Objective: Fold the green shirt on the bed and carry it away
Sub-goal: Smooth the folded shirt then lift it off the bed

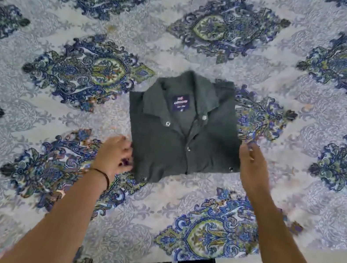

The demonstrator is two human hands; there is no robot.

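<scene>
While both hands flank it, the dark green button-front cotton shirt (pixel 172 145) lies folded into a compact rectangle near the middle of the bed (pixel 208 33). The bed is covered by a pale spread printed with blue and green paisley medallions. The shirt's collar faces away from the person, a navy woven label (pixel 181 103) shows inside the neck, and metal snaps run down the closed placket. Its sleeves are tucked out of sight.

Motion blur smears the left hand (pixel 113 155). Its fingers (pixel 126 161) look curled against the shirt's lower left edge, but I cannot tell whether they grasp the cloth. A thin dark cord bracelet (pixel 103 175) circles that wrist. The right hand (pixel 253 168) sits at the shirt's right edge, fingers (pixel 248 150) extended and released, thumb side touching the fabric. Both bare forearms reach in from the bottom.
</scene>
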